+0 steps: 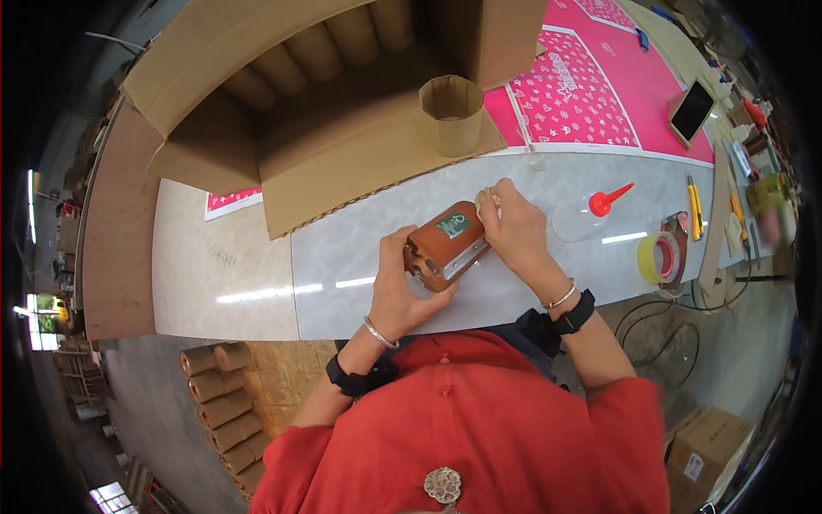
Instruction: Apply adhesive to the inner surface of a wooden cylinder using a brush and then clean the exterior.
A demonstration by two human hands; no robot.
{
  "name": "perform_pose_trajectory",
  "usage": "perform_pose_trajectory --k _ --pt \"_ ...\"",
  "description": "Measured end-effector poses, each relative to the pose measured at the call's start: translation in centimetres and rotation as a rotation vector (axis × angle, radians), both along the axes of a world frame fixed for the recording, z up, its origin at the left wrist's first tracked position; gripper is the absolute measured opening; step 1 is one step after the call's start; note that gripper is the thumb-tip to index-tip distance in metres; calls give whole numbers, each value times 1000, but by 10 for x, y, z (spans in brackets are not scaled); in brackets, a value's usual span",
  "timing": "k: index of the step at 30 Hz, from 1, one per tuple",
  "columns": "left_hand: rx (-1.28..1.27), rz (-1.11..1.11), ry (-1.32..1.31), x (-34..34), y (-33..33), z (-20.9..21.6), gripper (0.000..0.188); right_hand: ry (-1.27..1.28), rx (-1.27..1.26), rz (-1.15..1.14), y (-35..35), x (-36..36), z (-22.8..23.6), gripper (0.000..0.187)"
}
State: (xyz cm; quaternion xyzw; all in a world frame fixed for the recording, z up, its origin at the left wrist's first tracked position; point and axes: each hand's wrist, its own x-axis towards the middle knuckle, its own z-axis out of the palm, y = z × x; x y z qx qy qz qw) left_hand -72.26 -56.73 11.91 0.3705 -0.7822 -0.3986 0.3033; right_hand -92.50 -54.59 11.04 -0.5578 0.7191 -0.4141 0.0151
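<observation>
A brown, rounded case [446, 233] with a green label and a shiny metal strip along its side is tilted over the table, between my hands. My left hand [400, 289] is closed round its near left end, thumb underneath. At its upper right end, my right hand [517, 226] pinches a small pale wad that looks like cloth [486, 199] and presses it against the case. Right of my right hand stands a clear bottle [575, 219] with a red nozzle [610, 199].
Ahead, an open cardboard box [360, 163] holds brown tubes; one paper tube [451, 116] stands on its flap. Pink printed sheets [574, 90] lie behind. Rightward are tape rolls [658, 258], a yellow utility knife [694, 208] and a phone [691, 113]. More brown rolls [224, 409] are stacked lower left.
</observation>
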Motion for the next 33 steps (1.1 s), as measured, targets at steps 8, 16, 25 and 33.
perform_pose_trajectory --k 8,16,25,33 --pt "275 -16 68 -2 -4 1 87 51 -97 146 15 48 37 13" --pt "203 40 72 -8 1 -5 89 248 -107 139 4 18 0 10" --pt "190 -27 76 -6 5 -5 89 124 -23 -1 6 -4 -1 18" --pt "38 -41 33 -7 -4 -9 87 294 -179 232 18 43 30 19"
